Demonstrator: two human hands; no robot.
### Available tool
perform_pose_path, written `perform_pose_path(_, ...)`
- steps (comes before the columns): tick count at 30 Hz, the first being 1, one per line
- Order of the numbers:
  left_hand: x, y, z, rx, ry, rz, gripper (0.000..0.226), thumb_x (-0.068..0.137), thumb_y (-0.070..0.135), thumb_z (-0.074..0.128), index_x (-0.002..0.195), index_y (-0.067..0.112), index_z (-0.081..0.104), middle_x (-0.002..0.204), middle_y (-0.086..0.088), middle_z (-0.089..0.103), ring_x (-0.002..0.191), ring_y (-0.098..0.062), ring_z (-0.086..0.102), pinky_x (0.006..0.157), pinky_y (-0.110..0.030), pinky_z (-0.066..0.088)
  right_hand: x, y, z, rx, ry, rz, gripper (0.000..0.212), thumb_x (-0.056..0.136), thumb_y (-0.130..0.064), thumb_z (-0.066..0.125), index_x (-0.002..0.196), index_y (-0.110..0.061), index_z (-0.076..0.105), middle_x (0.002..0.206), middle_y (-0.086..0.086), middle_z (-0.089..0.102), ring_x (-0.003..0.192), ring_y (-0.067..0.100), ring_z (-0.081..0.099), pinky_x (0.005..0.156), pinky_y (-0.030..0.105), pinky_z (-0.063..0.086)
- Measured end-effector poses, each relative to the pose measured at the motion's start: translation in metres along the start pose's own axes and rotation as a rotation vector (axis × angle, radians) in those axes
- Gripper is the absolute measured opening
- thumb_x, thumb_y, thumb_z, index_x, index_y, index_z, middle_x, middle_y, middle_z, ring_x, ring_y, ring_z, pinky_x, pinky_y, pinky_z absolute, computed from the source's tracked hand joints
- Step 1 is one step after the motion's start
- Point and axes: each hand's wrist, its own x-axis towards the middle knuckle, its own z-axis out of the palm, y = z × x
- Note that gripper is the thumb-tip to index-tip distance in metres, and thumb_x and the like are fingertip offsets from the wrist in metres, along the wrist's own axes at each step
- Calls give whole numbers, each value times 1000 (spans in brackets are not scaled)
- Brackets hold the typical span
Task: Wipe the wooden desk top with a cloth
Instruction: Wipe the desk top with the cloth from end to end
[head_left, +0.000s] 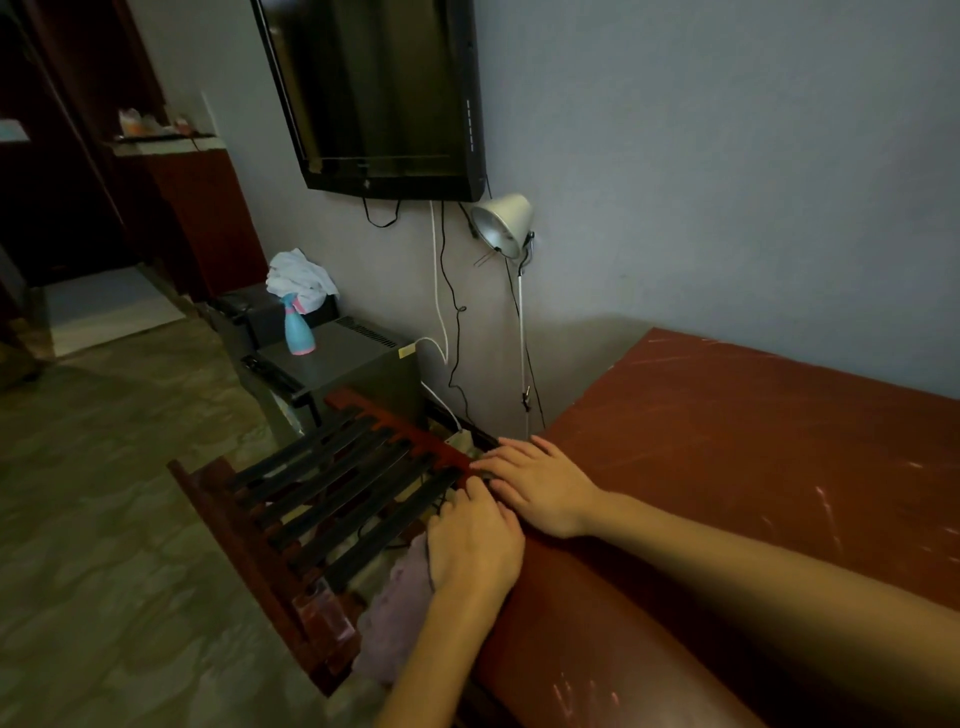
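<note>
The tabletop (727, 441) is reddish-brown wood with pale scratches, and it stands against a grey wall. Both hands are at its left edge, close to the far corner. The right hand (540, 488) lies flat on the wood with the fingers (498, 452) straight and a little spread, reaching to the edge; it holds nothing. The left hand (475, 540) is just beside it, nearer to the person, placed over the edge itself. A pale purple cloth (400, 597) comes out from under this hand and hangs down along the side of the tabletop. The fingers of the left hand are mostly hidden from above, so I cannot tell if they grip the cloth or only press it.

Just beside the tabletop, to the left, stands a wooden rack (337, 483) with dark straps. Behind the rack is a grey metal box (358, 364) with a blue spray bottle (298, 327) on it. A black television (379, 93) hangs on the wall, and a silver lamp (504, 223) is below it.
</note>
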Motion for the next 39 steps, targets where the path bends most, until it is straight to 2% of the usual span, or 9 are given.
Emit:
perform_pose_path(4, 0, -2, 2, -27, 56, 13, 40, 99, 30, 32, 136, 14, 37, 131, -7, 53, 117, -23, 53, 95, -36, 42, 26, 15, -6, -7, -27, 29, 43, 104, -35, 22, 143, -28, 39, 150, -5, 36, 145, 14, 17, 118, 40, 3)
perform_pose_path(11, -1, -3, 6, -48, 100, 34, 41, 99, 29, 33, 137, 15, 37, 129, -5, 56, 114, -21, 55, 94, -35, 42, 18, 53, -13, -57, 15, 217, 46, 105, -35, 19, 149, -26, 28, 155, -6, 28, 147, 14, 11, 118, 38, 1)
perform_pose_path(17, 0, -1, 9, -10, 113, 28, 38, 98, 29, 32, 132, 14, 40, 126, -8, 56, 112, -23, 56, 92, -36, 43, 3, 32, 0, -114, 104, 91, 50, 104, -26, 26, 152, -14, 19, 160, 1, 13, 148, 13, 4, 116, 25, -3)
perform_pose_path(21, 0, -1, 7, 11, 111, 28, 39, 98, 29, 32, 133, 13, 39, 128, -9, 55, 114, -25, 55, 93, -37, 42, 13, 30, 1, -18, 82, -81, 47, 103, -21, 32, 150, -17, 27, 157, -1, 25, 145, 11, 18, 115, 20, 5)
perform_pose_path(25, -1, -1, 6, -5, 97, 30, 38, 99, 29, 32, 133, 14, 39, 128, -8, 54, 114, -24, 54, 94, -37, 42, 27, 42, -14, 4, -9, -31, 45, 104, -27, 30, 148, -18, 33, 151, 0, 37, 139, 14, 31, 112, 24, 19)
perform_pose_path(27, -1, -1, 6, -18, 95, 31, 39, 99, 29, 32, 134, 14, 38, 130, -8, 54, 116, -23, 53, 96, -36, 41, 29, 53, -19, -20, -4, 42, 45, 104, -29, 28, 148, -18, 32, 152, 2, 36, 141, 16, 29, 113, 26, 18)
perform_pose_path(29, -2, -2, 6, -21, 103, 67, 44, 99, 29, 31, 141, 15, 35, 139, -8, 47, 127, -23, 46, 103, -37, 37, 25, 64, -21, -59, 3, 104, 47, 104, -33, 25, 150, -20, 28, 155, 1, 30, 144, 15, 21, 115, 27, 14)
perform_pose_path(33, -1, -2, 5, 50, 51, 225, 55, 102, 34, 23, 153, 21, 8, 161, -3, 2, 148, -20, 0, 120, -46, 7, 6, 69, -13, -117, 2, 146, 52, 104, -40, 22, 152, -23, 14, 159, -2, 15, 148, 14, 6, 118, 31, 4)
perform_pose_path(39, 9, -2, 1, 126, -172, 294, 57, 103, 38, 16, 154, 19, -3, 161, -4, -8, 148, -20, -6, 118, -53, -3, -4, 51, -2, -77, 34, 2, 70, 91, -56, 2, 152, -24, 16, 159, -5, 15, 147, 10, 5, 119, 29, 5)
